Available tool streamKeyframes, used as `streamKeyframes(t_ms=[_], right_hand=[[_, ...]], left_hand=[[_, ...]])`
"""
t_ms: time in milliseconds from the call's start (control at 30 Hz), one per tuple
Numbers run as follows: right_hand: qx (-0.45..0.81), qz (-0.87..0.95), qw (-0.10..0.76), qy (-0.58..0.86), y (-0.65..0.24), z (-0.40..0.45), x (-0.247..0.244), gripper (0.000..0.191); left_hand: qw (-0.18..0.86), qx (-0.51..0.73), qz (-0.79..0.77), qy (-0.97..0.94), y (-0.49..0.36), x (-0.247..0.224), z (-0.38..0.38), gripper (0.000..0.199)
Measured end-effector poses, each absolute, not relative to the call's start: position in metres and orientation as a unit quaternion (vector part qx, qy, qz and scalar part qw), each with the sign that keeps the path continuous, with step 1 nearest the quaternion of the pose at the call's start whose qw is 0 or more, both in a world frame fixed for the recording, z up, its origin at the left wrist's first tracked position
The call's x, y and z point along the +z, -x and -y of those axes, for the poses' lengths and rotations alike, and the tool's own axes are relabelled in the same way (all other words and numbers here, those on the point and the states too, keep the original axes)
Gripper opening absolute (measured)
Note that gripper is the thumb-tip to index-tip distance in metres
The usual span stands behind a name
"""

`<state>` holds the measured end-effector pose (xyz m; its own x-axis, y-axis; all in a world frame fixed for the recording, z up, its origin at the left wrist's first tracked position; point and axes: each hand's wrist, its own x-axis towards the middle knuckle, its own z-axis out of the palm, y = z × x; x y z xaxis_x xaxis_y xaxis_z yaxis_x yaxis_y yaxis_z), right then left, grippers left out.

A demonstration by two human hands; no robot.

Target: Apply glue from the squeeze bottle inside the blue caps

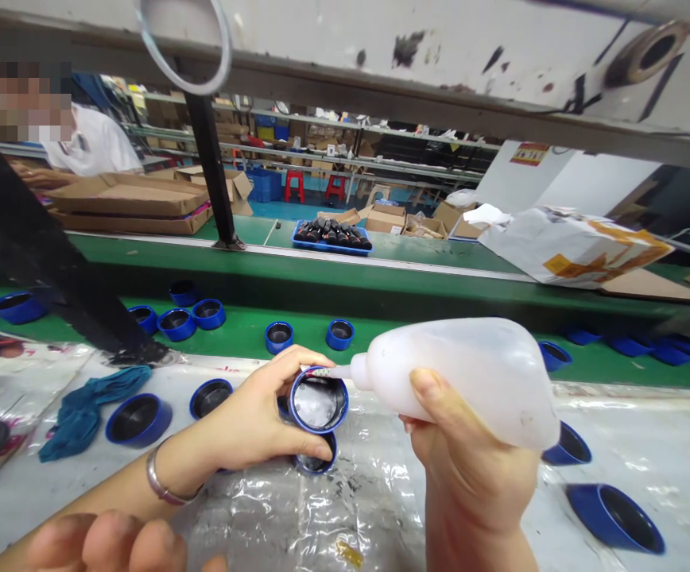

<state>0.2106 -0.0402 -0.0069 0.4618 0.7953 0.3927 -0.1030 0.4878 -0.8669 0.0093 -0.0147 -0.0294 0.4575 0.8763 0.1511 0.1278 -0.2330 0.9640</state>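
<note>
Plastic-covered desk (pixel 374 516) spans the foreground of the head view. On it, the left hand (pixel 253 421) is wrapped around a blue cup (pixel 339 397), its mouth facing the camera; another cup (pixel 315 465) sits just below. From the right comes the right hand (pixel 476 469), clamped around a white bottle (pixel 470 349) lying nearly level, its long axis crosswise, nozzle (pixel 340 372) at the cup's upper rim; contact is unclear. Behind runs a green strip (pixel 243 322) with more cups, then cardboard boxes (pixel 130 195) and red stools (pixel 294 187).
</note>
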Motion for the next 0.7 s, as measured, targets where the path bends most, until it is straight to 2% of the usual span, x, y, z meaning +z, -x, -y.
streamKeyframes(t_ms=[167, 233, 300, 467, 567, 700], right_hand=[[0.309, 0.412, 0.758, 0.4, -0.213, 0.04, -0.003, 0.03], [0.314, 0.384, 0.781, 0.379, -0.214, 0.038, 0.004, 0.024], [0.315, 0.339, 0.813, 0.353, -0.215, 0.034, 0.012, 0.027], [0.385, 0.269, 0.807, 0.358, -0.219, 0.023, 0.023, 0.037], [0.424, 0.252, 0.791, 0.362, -0.219, 0.021, 0.023, 0.04], [0.442, 0.231, 0.784, 0.37, -0.216, 0.022, 0.02, 0.043]], left_hand=[[0.5, 0.356, -0.397, -0.683, -0.01, -0.026, 0.016, 0.069], [0.501, 0.348, -0.411, -0.677, -0.009, -0.026, 0.015, 0.07], [0.488, 0.353, -0.423, -0.678, -0.006, -0.028, 0.011, 0.071], [0.337, 0.388, -0.51, -0.69, 0.016, -0.034, -0.015, 0.062], [0.228, 0.346, -0.621, -0.665, 0.03, -0.038, -0.044, 0.057], [0.143, 0.301, -0.696, -0.636, 0.043, -0.041, -0.094, 0.045]])
